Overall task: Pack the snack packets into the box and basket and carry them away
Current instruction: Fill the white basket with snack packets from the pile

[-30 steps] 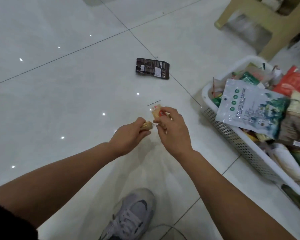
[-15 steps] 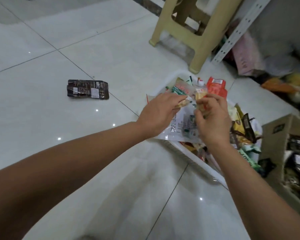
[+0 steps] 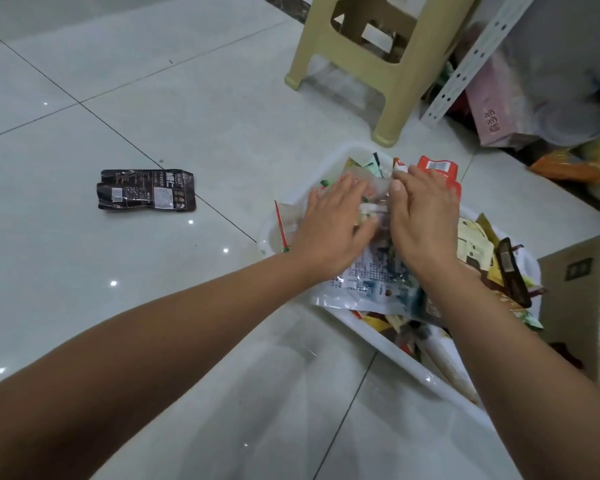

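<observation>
There is only one camera. It sits on my head and looks forward and steeply down, with a wide angle that bends the tile joints of the floor [image 3: 153, 98] near the frame's edges. My forearms enter from the bottom edge, large and close to the lens. My left hand [image 3: 329, 230] and right hand [image 3: 423, 220] sit just right of the middle, over the white basket [image 3: 265, 239]. Farther off, the view takes in a dark packet [image 3: 146, 190] at left, the legs of a beige stool [image 3: 388, 109] at the top, and a cardboard box [image 3: 568, 299] cut off by the right edge.
</observation>
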